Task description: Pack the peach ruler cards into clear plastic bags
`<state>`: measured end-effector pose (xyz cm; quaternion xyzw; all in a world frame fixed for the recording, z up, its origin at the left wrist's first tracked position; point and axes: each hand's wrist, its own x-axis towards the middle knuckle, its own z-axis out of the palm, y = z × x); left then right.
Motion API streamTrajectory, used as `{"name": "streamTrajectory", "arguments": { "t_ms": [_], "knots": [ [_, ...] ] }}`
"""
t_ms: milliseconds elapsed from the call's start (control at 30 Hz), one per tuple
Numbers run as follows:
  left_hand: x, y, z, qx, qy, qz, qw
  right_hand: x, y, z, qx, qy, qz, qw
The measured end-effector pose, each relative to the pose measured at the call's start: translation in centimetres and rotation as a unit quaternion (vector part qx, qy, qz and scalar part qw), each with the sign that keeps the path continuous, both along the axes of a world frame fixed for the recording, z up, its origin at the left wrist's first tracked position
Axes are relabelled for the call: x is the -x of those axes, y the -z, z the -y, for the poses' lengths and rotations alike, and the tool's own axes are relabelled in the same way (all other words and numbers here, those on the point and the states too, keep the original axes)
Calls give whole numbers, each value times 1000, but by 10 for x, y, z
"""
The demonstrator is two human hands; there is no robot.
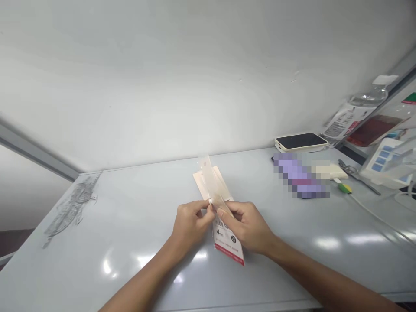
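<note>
A peach-coloured card (204,182) with a translucent plastic strip (210,177) lying along it was held at about its middle by both hands. The fingers of the left hand (191,223) and the right hand (245,227) were closed in a pinch on the strip and card, with the left fingertips (208,207) and right fingertips (221,212) almost meeting. The card's long axis ran from the far side down toward the near edge, slanting slightly right. Its far end stuck out beyond the fingers with nothing in the way, while the printed end with a red band (229,255) lay below the fingers, closer to the right hand. Whether the card touched the table (130,221) could not be told. The grey-white table top was glossy, with a grey pattern (71,208) near its left edge. Toward the far right corner lay a phone in a cream case (300,142), a pixelated purple object (299,175), a pair of scissors (352,174), and a white cable (380,216). A plastic water bottle (357,110) lay beyond the far edge.
</note>
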<state>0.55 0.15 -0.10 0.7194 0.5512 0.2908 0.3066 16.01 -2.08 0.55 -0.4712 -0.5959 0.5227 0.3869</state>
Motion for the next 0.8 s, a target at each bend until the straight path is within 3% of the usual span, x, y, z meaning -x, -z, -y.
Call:
{"name": "streamTrajectory", "arguments": {
  "t_ms": [200, 467, 567, 667, 800],
  "knots": [
    [-4, -4, -2, 67, -65, 78, 993, 3, 4, 1, 21, 28, -13, 999],
    [11, -5, -20, 8, -111, 134, 985, -11, 0, -16, 96, 32, -112, 989],
    [14, -7, -22, -17, -72, 154, 985, -12, 0, -18, 130, 13, -155, 979],
    [12, -9, -21, 19, -12, 179, 984, -12, 0, -18, 163, 5, -181, 970],
    [10, -10, -21, 95, 53, 252, 962, -11, 2, -20, 98, 54, -158, 981]
  ]
}}
